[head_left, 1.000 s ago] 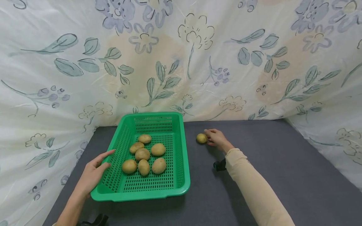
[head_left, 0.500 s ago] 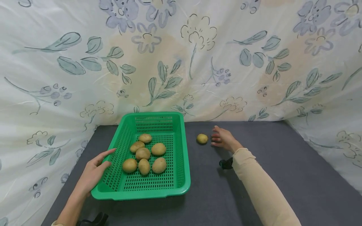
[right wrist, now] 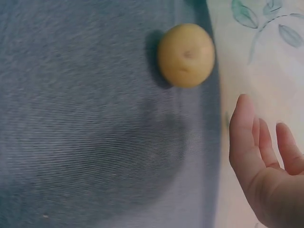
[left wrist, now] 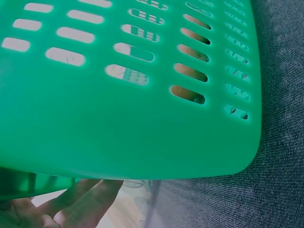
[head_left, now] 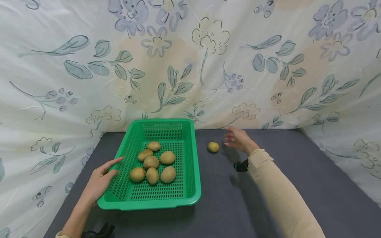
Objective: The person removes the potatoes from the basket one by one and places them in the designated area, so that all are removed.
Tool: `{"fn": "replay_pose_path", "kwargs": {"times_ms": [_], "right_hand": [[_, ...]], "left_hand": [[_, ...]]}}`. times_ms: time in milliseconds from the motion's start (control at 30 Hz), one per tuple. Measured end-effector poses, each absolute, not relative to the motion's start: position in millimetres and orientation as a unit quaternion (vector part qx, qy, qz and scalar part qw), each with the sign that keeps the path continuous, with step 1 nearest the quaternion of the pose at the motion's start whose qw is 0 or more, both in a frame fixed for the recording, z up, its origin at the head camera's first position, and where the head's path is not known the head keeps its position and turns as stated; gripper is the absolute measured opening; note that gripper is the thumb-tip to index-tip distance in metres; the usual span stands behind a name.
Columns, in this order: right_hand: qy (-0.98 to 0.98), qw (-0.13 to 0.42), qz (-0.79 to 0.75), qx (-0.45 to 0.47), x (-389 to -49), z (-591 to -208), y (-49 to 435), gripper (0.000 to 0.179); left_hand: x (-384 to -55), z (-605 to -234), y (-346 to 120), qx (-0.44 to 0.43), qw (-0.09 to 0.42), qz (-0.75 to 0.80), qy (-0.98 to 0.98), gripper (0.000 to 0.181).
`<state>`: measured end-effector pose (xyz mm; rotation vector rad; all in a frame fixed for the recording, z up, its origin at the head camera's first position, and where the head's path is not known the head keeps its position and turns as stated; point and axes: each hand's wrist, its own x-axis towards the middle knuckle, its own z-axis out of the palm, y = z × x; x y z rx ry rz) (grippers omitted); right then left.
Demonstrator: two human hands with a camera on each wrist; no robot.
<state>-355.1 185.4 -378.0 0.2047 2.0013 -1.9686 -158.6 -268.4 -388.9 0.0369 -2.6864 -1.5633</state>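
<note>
My left hand point(head_left: 99, 181) grips the left rim of a green plastic basket point(head_left: 197, 178), thumb and index finger showing at the rim. Below the rim in the left wrist view, fingers point(left wrist: 90, 204) curl against the basket's outer side point(left wrist: 118, 137). Several potatoes point(head_left: 151, 162) lie in the middle of the basket. One smaller potato point(head_left: 213, 147) sits alone on the dark cloth, right of the basket. To its right, my right hand point(head_left: 240, 138) hovers with spread fingers and touches nothing. The right wrist view also shows that potato point(right wrist: 186, 55) apart from the fingers point(right wrist: 243, 123).
A dark grey cloth point(head_left: 297, 185) covers the table. Floral sheeting point(head_left: 190, 66) hangs along the back and both sides, close behind the basket. Black wrist straps point(head_left: 241, 166) show below the hands.
The right hand has let go of the single potato and drawn back, right and slightly away. That potato stays on the cloth. The left hand and basket keep their places.
</note>
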Motion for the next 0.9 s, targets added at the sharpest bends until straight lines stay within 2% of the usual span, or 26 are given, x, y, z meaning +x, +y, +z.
{"fn": "replay_pose_path", "kwargs": {"times_ms": [467,900], "right_hand": [[0.702,0.167,-0.691,0.030,-358.7,-331.9,166.3,0.061],[0.719,0.172,-0.673,-0.011,-351.7,-304.1,124.1,0.058]], "left_hand": [[-157.2,-388.1,-268.8,-0.002,0.025,-0.490,-0.872,0.045],[-157.5,-389.9,-269.6,0.001,0.021,-0.502,-0.865,0.045]]}}
